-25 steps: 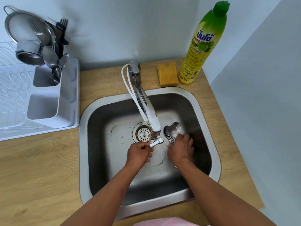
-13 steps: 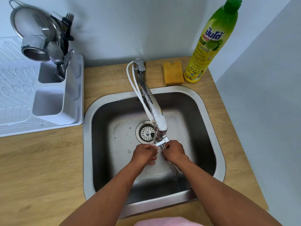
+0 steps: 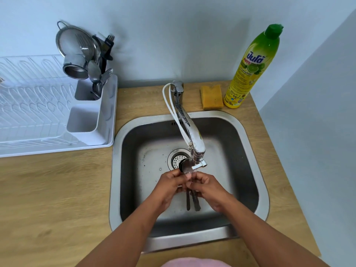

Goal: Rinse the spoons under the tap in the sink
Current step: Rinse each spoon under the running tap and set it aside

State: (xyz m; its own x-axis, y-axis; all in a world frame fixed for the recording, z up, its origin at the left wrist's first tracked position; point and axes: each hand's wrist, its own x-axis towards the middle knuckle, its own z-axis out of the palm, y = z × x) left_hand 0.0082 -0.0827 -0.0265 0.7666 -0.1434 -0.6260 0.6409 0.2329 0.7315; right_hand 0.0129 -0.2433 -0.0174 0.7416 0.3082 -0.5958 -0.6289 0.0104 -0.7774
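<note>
— Spoons (image 3: 189,197)! Where are they?
— Over the sink (image 3: 248,132), right under the tap (image 3: 194,139).
— Who has them?
— Both hands. The left hand (image 3: 169,186) and the right hand (image 3: 209,189) are closed around them, with the handles poking down.
</note>
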